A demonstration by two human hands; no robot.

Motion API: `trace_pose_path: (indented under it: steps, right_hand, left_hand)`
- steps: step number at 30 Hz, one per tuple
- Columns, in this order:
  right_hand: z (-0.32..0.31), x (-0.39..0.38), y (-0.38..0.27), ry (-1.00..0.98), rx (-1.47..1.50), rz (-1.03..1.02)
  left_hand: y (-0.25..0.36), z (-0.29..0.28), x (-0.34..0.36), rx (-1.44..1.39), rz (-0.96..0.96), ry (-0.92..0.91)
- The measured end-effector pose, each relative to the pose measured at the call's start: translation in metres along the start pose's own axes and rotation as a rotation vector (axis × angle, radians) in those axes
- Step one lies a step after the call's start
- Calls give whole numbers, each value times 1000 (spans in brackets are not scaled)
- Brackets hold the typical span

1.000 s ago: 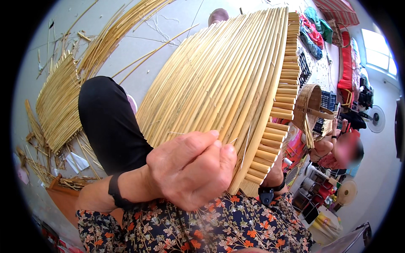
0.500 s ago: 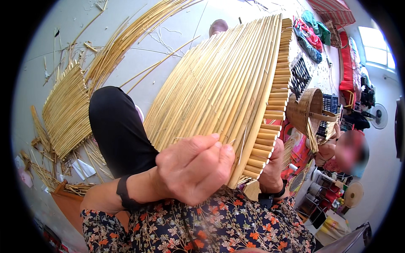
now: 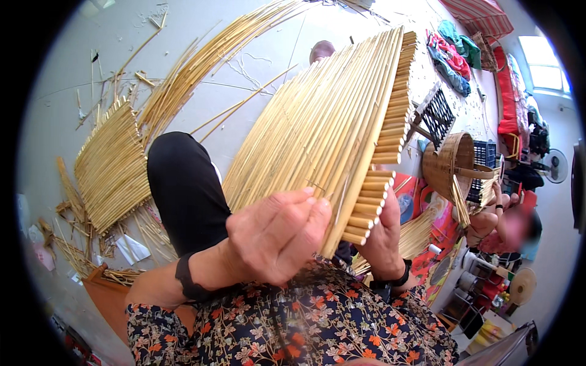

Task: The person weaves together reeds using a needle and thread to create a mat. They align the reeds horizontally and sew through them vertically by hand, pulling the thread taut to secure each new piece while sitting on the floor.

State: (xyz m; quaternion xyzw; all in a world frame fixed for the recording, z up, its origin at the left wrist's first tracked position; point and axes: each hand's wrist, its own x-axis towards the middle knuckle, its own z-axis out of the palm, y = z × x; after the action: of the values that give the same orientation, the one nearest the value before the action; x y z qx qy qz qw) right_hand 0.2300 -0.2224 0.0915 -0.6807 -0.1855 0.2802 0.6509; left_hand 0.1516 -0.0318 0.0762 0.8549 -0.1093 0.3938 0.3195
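The reed panel (image 3: 311, 122) is lying in front of the person, to the right of the bent left knee (image 3: 183, 183), and it is probably resting on the right leg, which the panel itself is hiding. The left hand (image 3: 278, 235) is bringing thumb and forefinger together at the near part of the upper face; a thin dark strand (image 3: 314, 185) is showing just beside the fingertips, but I cannot tell if they are gripping it. The right hand (image 3: 386, 235) is standing at the near right corner, partly behind the cut stalk ends (image 3: 369, 210), so I cannot tell how far its fingers are closing; it is perhaps supporting this corner, so that the panel is not tipping under the other hand. The long axis is running away from the body: the near end is pointing toward the floral shirt (image 3: 293, 317), the far end toward the top of the view, leaning somewhat right. The upper stalks are following this line, while the cut ends are facing right, roughly crosswise.
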Motion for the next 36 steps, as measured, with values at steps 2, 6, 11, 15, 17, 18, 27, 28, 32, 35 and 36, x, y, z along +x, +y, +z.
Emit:
trace_pose_path:
  steps: [2,6,11,15,17,18,27,28,32,35,36]
  right_hand:
    - [10,10,-7,1,234,32]
    - [12,31,-1,115,-419,-474]
    - [16,32,25,-735,287,339]
    - [100,24,110,-1015,1067,661]
    - [125,32,106,-711,1280,732]
    - [136,36,112,-594,1421,685]
    - [130,79,118,300,1300,569]
    - [119,85,119,273,1207,595]
    - [58,104,126,94,913,599]
    - [20,116,119,-13,811,625]
    - [13,119,116,-14,779,640]
  left_hand:
    - [-10,-4,1,14,-8,6]
    - [-31,-26,8,245,-198,81]
    - [-78,-60,21,-66,-777,460]
    - [-114,-65,20,-196,-774,630]
    - [-116,-67,19,-271,-794,667]
    - [-115,-69,18,-277,-810,683]
    - [-59,-62,-31,-403,-1042,732]
    - [-47,-65,-39,-472,-1054,653]
    - [-18,-99,-68,21,-1121,118]
    - [-39,-126,-78,657,-470,8]
    - [-44,-125,-75,594,-420,-35]
